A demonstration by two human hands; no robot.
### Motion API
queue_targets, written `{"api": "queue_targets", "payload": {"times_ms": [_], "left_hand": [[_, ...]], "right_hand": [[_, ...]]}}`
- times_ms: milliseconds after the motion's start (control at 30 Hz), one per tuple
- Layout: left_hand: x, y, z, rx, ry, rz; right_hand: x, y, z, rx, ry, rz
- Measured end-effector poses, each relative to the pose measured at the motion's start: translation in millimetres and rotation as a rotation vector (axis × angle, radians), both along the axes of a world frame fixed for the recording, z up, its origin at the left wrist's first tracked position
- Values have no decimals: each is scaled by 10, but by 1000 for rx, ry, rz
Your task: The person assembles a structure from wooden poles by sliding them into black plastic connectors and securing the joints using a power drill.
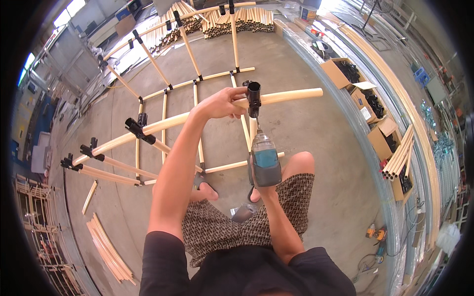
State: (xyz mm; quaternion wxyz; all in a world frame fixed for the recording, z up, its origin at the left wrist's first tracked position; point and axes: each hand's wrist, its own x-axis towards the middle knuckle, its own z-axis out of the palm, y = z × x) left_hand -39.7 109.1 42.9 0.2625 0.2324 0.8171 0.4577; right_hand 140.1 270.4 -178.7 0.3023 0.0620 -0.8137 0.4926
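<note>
My left hand [223, 102] is curled over a cream-coloured pipe [294, 95], beside a black pipe joint [254, 98] clamped on it. My right hand [267, 190] grips a cordless drill [265, 158], grey with a blue-green body. The drill points away from me, and its bit meets the lower side of the joint. This pipe is the near top rail of a large pipe frame [197, 123] standing on the floor. Further along the rail to the left sit other joints, one of them an open black clamp [134, 127].
Loose pipes [111, 249] lie on the floor at the left. On the right, cardboard boxes [364, 103] of black parts stand by long wrapped bars, with a pipe bundle [399, 157] across one box. Power tools [376, 233] with cords lie at lower right. Pipe stacks [237, 22] line the back.
</note>
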Motion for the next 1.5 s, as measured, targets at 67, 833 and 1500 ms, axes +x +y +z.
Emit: {"api": "queue_targets", "payload": {"times_ms": [67, 833, 1500], "left_hand": [[-17, 2, -10, -5, 6, -12], [-61, 24, -12, 5, -54, -36], [298, 67, -101, -331, 658, 169]], "right_hand": [[20, 30, 40, -44, -5, 28], [3, 169, 429, -91, -178, -40], [16, 100, 325, -747, -375, 184]]}}
